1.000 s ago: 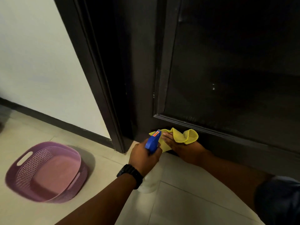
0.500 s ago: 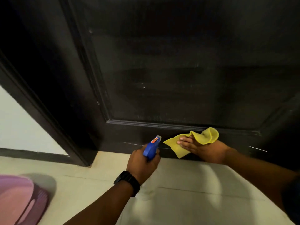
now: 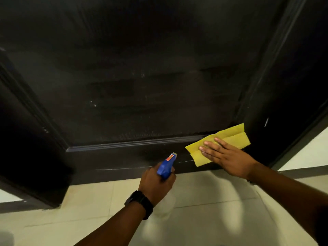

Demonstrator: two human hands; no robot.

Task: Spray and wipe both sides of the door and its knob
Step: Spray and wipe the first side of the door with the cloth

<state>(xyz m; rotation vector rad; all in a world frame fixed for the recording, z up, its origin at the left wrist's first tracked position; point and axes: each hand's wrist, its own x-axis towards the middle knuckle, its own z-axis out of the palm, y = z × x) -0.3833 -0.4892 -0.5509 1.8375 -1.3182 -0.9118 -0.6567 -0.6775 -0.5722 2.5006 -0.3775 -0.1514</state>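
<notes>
A dark brown panelled door (image 3: 134,96) fills most of the view, seen from low down; its knob is out of sight. My right hand (image 3: 229,157) lies flat with straight fingers on a yellow cloth (image 3: 230,137), pressing it against the door's bottom rail at the right corner. My left hand (image 3: 156,183) grips a spray bottle (image 3: 166,166) with a blue trigger head and a clear body, held just in front of the bottom rail with the nozzle pointing at the door. A black watch sits on my left wrist.
Pale floor tiles (image 3: 204,201) run up to the door's lower edge. The dark door frame (image 3: 301,137) stands at the right with a white wall (image 3: 312,153) and dark skirting beyond. Another strip of frame and wall shows at the lower left.
My right hand has slid the cloth rightward along the bottom rail to the right corner and flattened it. The view has swung right, so the purple basket is out of sight. My left hand keeps holding the bottle.
</notes>
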